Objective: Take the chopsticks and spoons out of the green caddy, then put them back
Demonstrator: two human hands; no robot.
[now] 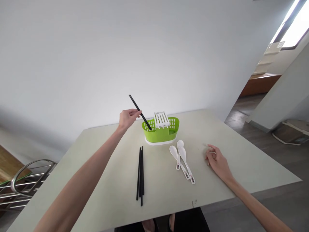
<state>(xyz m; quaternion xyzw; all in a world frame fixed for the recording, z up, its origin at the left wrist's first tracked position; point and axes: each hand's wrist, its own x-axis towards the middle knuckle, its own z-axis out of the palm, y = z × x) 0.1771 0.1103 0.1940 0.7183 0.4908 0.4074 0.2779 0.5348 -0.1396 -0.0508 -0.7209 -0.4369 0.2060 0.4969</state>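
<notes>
My left hand [129,118] pinches black chopsticks [135,104] near their middle; they look like a pair lying close together. They slant, with the lower ends inside the left compartment of a green cutlery holder [156,136] with a white base. A white slotted rack [161,120] sits across the holder's middle. My right hand [217,162] rests on the table to the right, holding nothing, its fingers loosely bent and apart. Nearest to it are three white spoons [183,156], overlapping in front of the holder. Several more black chopsticks [140,175] lie left of the spoons.
The pale table [108,193] stands against a white wall [120,58]. At the left is a metal-framed piece of furniture [31,180]. Beyond the table's right edge are a grey floor [258,145] and a dark bin-like container [292,132]. My legs show below the front edge.
</notes>
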